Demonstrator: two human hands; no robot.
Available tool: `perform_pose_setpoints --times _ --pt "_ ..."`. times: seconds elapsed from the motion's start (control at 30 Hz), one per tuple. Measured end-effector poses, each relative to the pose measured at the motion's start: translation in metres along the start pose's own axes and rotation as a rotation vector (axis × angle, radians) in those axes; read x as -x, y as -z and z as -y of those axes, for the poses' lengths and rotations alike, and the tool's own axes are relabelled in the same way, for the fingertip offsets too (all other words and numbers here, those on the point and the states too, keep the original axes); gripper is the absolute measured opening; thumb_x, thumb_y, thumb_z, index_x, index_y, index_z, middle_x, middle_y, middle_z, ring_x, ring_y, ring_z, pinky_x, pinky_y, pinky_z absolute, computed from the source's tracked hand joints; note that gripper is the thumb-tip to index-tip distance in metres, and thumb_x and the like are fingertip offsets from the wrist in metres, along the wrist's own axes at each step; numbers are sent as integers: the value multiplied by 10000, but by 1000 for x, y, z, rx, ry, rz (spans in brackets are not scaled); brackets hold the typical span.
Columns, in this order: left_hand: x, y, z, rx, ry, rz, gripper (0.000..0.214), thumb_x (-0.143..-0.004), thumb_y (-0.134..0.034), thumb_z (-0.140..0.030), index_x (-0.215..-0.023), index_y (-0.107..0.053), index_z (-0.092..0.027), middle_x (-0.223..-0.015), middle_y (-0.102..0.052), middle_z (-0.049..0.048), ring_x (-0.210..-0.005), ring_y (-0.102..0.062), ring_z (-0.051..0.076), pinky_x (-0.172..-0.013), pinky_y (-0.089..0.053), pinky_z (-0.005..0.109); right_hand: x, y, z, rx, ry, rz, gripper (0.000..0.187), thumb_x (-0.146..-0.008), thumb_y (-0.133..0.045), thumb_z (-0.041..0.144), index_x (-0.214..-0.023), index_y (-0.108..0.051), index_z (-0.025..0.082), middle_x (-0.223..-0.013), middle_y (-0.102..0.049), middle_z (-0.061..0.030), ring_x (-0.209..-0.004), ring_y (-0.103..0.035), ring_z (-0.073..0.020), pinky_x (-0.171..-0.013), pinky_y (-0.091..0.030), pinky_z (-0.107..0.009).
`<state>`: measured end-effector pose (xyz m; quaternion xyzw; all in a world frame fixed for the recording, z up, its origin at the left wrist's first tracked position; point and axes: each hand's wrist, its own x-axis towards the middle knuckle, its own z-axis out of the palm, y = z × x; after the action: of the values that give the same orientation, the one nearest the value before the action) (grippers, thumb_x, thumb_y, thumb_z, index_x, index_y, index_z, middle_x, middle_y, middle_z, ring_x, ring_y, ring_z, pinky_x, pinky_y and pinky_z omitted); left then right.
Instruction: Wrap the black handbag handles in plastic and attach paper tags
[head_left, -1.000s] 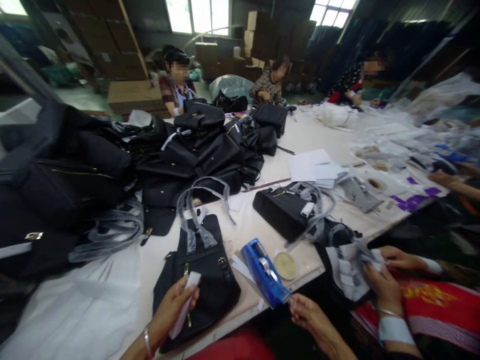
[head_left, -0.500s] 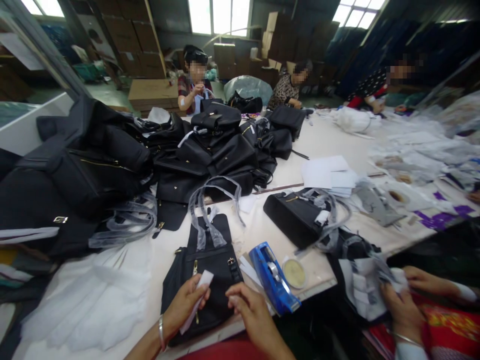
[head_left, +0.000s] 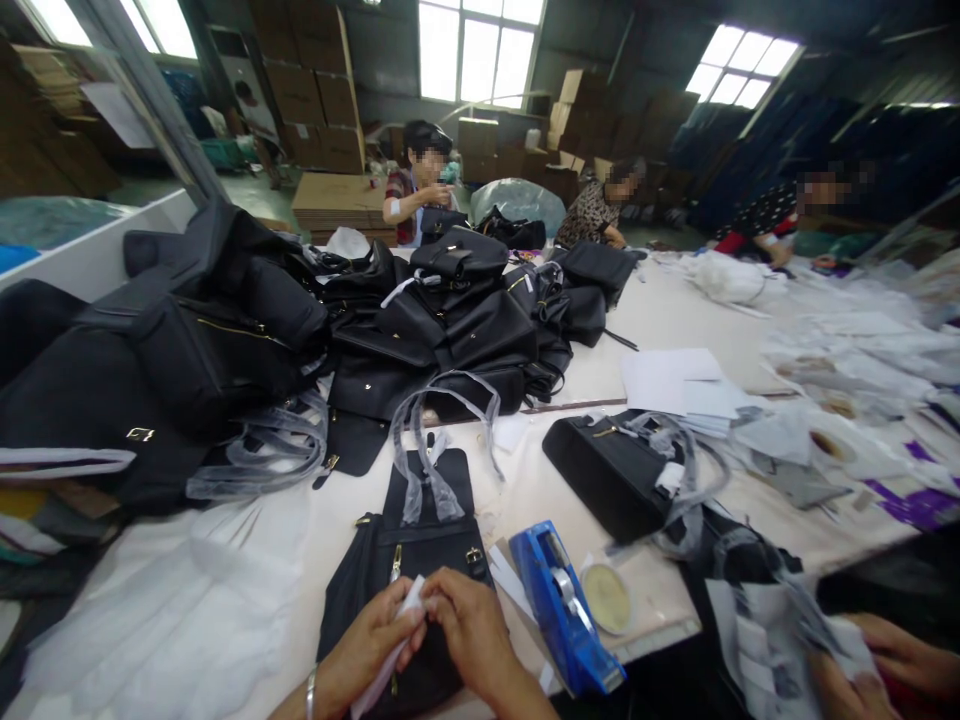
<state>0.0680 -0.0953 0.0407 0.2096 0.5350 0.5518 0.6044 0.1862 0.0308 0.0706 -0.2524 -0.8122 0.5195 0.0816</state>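
A folded strip of thin white paper-like wrapping [head_left: 375, 688] slants through my left hand [head_left: 375, 630], whose fingers are closed around it. My right hand [head_left: 471, 628] meets it at the upper end, thumb and fingertips pinched at the strip's tip. Both hands are over a black backpack [head_left: 439, 540] that lies on the table with gold zips and a small buckle. Plastic-wrapped handles [head_left: 409, 430] rise from its top. Right of my hands stands a blue tape dispenser [head_left: 559, 610], with a roll of tape [head_left: 607, 598] beside it.
Black bags [head_left: 465, 340] are heaped at the back and left. White sheets [head_left: 187, 610] lie at the left front. Another black bag [head_left: 607, 470] rests right of centre. A co-worker's hands [head_left: 862, 680] hold wrapped straps at the lower right. Other people work across the table [head_left: 667, 310].
My right hand has moved left and closed on the upper end of the white strip. It was apart from it before. The whole view has shifted slightly down and right.
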Motion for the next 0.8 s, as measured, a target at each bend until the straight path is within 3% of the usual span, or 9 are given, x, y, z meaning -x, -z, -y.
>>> perform_pose_setpoints --times 0.13,0.3,0.4,0.57,0.67,0.8 --pt "-1 2 -6 12 36 12 332 -855 -570 -464 -967 -527 -154 -654 -546 -24 -485 -412 62 -465 -283 188 -9 -2 -9 -72 -98 -9 413 -753 -520 99 -1140 -453 226 -680 -638 47 -682 -612 -161 -660 -402 -243" --pt "-1 0 -21 158 72 -29 346 -830 -605 -471 -966 -551 -158 -622 -534 -20 -464 -375 55 -460 -266 194 -15 -14 -19 -273 -230 -33 272 -789 -540 194 -1051 -474 227 -620 -618 58 -562 -577 -136 -564 -394 -226" --pt "-2 0 -29 321 100 -63 391 -816 -639 -432 -1085 -552 -162 -608 -509 -25 -456 -344 52 -456 -259 194 -19 -26 -23 -400 -279 -20 190 -835 -544 293 -999 -487 216 -545 -576 71 -459 -505 -108 -482 -358 -206" --pt "-5 9 -24 529 150 -54 473 -835 -637 -345 -1256 -506 -174 -606 -466 -32 -460 -313 49 -460 -252 201 -32 -42 -37 -603 -266 19 282 -832 -552 434 -948 -473 190 -521 -527 80 -398 -413 -76 -393 -295 -177" --pt "-5 14 -17 592 151 -107 533 -831 -646 -342 -1313 -466 -201 -626 -463 -33 -477 -340 54 -471 -269 201 -33 -39 -43 -550 -305 67 270 -817 -551 429 -929 -466 198 -510 -520 86 -363 -375 -73 -368 -276 -176" --pt "-4 12 -16 516 116 -140 654 -849 -621 -375 -1411 -323 -221 -643 -507 -25 -488 -382 65 -485 -290 206 -28 -22 -32 -412 -320 -37 245 -850 -517 346 -1051 -483 211 -632 -576 46 -475 -503 -111 -439 -374 -205"
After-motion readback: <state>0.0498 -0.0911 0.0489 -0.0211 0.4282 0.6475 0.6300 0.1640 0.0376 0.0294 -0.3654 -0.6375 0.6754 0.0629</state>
